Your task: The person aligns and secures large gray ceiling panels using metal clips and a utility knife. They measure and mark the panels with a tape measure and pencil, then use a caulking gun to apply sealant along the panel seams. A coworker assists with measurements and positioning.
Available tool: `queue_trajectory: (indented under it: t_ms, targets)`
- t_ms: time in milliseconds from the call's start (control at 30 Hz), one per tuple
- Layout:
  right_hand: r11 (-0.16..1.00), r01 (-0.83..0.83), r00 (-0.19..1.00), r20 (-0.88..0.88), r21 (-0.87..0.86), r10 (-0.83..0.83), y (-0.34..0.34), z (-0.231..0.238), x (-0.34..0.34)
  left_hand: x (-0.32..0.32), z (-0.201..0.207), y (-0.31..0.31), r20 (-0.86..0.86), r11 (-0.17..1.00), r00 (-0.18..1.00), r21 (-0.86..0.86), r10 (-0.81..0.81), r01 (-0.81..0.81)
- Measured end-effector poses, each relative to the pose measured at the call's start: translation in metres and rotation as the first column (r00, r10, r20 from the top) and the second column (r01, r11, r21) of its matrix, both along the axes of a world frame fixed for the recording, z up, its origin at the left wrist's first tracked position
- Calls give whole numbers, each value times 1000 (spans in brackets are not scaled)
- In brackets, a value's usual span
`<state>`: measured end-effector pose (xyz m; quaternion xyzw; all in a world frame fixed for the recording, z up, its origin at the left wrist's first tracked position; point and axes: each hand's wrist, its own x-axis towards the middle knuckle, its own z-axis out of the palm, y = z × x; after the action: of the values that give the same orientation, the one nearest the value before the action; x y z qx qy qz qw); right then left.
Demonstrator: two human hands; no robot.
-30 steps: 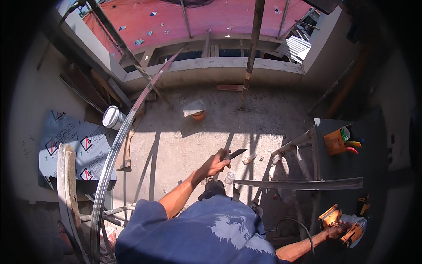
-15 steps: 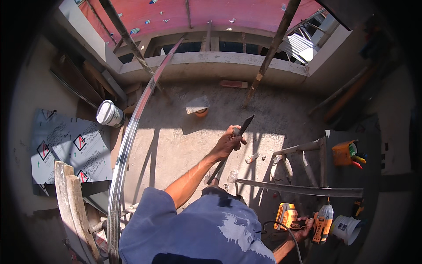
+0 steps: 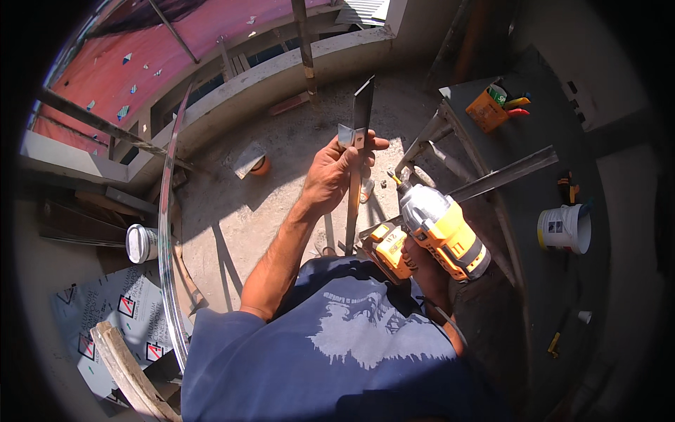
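Note:
In the middle of the head view my left hand point(image 3: 327, 176) is closed around a dark, narrow metal bar point(image 3: 362, 109), which stands roughly upright. Against the bar, at the fingertips, is a small bent silver bracket point(image 3: 346, 136) with a hole in it. My right hand point(image 3: 420, 261) grips a yellow-and-grey cordless impact driver point(image 3: 446, 228). The driver's bit points up and left toward the bar, apart from it and lower than the bracket. My right fingers are partly hidden behind the tool and its battery.
A long shiny metal channel point(image 3: 166, 211) rises at left, near a lidded bucket point(image 3: 140, 245) and patterned panel sheets point(image 3: 116, 320). At right, another metal bar point(image 3: 506, 173) crosses a wooden frame point(image 3: 464, 141). An orange tool holder point(image 3: 485, 109) and white bucket point(image 3: 566, 231) stand beyond.
The driver has come up and left from the lower right, close to the bar. My left hand has lifted the bar nearer upright, and the bracket now shows. The whole view has turned right.

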<state>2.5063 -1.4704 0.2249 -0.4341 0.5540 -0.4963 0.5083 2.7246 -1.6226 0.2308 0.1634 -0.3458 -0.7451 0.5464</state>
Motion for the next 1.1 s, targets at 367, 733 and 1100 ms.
queue_trajectory:
  t_ms: [367, 733, 1100]
  targets:
    - [997, -22, 999, 45, -76, 25, 10, 10, -42, -82, -1, 36, 47, 994, 993, 16, -113, 112]
    - [992, -7, 1000, 24, -127, 10, 17, 2, -66, -113, -10, 42, 53, 992, 991, 21, -125, 124]
    - [996, 28, 996, 89, -87, -20, 5, -1, -65, -118, -12, 30, 112, 993, 988, 54, -108, 102]
